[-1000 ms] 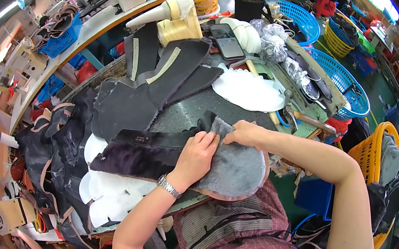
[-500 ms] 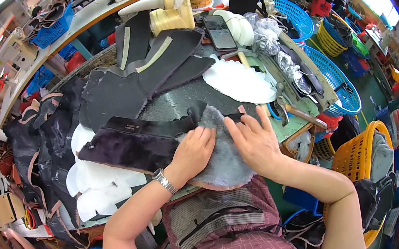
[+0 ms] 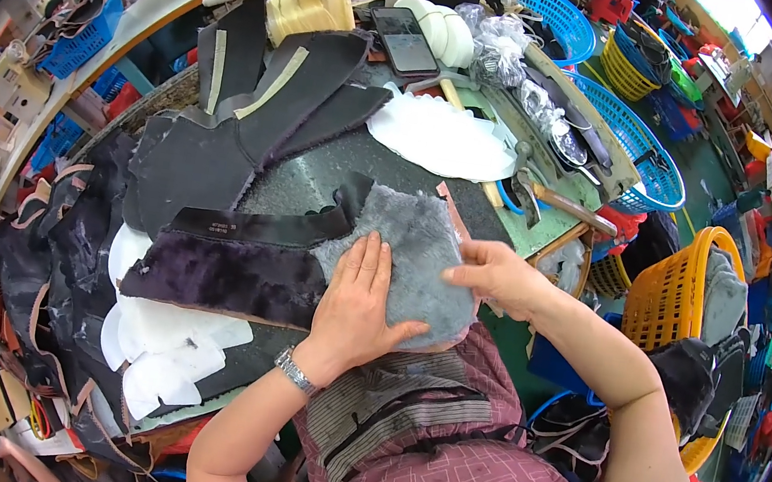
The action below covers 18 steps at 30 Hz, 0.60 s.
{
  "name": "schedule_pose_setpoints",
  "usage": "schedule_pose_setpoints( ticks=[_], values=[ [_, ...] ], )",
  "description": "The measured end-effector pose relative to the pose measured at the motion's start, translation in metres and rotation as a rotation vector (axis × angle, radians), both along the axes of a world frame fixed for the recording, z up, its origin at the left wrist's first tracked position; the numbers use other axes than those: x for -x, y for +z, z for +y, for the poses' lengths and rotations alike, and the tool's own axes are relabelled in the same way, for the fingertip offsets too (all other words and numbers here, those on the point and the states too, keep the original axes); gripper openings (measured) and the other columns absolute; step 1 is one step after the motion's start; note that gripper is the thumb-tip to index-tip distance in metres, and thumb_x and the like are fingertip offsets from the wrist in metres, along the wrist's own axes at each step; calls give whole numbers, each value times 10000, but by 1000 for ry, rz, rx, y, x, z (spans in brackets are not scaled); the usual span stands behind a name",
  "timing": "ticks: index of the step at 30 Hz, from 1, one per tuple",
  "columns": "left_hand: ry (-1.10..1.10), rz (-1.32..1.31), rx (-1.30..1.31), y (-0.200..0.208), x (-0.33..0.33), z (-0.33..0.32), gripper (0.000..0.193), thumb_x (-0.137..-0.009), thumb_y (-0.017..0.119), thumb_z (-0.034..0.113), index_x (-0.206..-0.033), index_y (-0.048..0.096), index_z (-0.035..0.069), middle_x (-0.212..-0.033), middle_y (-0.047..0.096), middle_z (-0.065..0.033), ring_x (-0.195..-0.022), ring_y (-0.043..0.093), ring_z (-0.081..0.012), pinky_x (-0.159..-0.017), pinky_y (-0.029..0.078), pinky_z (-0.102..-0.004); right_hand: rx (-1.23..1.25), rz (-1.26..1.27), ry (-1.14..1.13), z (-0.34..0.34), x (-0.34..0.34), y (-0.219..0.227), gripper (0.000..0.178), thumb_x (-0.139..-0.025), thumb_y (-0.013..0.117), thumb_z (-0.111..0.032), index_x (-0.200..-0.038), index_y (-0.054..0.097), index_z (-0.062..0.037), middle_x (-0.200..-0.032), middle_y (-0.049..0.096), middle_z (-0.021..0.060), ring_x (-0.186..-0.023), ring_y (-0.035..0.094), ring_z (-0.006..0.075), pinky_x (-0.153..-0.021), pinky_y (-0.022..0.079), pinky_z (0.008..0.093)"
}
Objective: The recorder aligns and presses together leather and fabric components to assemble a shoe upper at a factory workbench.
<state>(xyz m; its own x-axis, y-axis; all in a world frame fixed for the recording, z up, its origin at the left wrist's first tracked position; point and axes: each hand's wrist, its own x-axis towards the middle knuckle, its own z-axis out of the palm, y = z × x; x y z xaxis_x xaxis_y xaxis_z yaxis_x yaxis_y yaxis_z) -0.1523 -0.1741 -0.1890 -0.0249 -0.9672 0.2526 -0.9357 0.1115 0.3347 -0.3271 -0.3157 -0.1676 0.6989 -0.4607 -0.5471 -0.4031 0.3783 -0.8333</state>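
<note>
A grey furry piece (image 3: 410, 244) lies at the table's near edge, its left side meeting a dark purple furry panel (image 3: 225, 276) with a black smooth strip (image 3: 257, 224) along its far edge. My left hand (image 3: 360, 291) rests flat on the grey fur, fingers together and stretched out, thumb spread. At the piece's right edge, my right hand (image 3: 495, 277) pinches the border between thumb and curled fingers. A pinkish edge strip (image 3: 450, 207) shows just beyond that hand.
Black cut pieces (image 3: 212, 155) lie on the dark work surface. White shaped sheets (image 3: 165, 348) are at the near left, another white sheet (image 3: 443, 139) farther back. A hammer (image 3: 566, 204), a phone (image 3: 404, 41) and yellow tape rolls (image 3: 311, 12) are beyond. A yellow basket (image 3: 667, 293) stands at right.
My left hand has gone from curled on the seam to flat on the grey fur. My right hand has moved down the right edge and closed on it. The grey piece lies flatter.
</note>
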Motion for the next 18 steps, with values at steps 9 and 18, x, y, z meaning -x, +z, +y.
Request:
schedule_pose_setpoints(
  ticks=[9, 18],
  values=[
    [-140, 30, -97, 7, -5, 4, 1185, -551, 700, 677, -1311, 301, -140, -1362, 318, -323, -1326, 261, -402, -1088, 187, -495, -623, -291, -159, 8, -27, 7, 628, -963, 432, -365, -1431, 30, -247, -1266, 492, 149, -1086, 563, 255, -855, 496, 496],
    [-199, 215, -97, 0, -18, 5, 954, -718, 640, 555, -1363, 297, -59, -1393, 290, -309, -1342, 233, -399, -1096, 152, -487, 607, -144, 513, 10, 9, 18, 910, -728, 676, -511, -1327, 306, 65, -1188, 520, 232, -1128, 506, 358, -964, 401, 399]
  ],
)
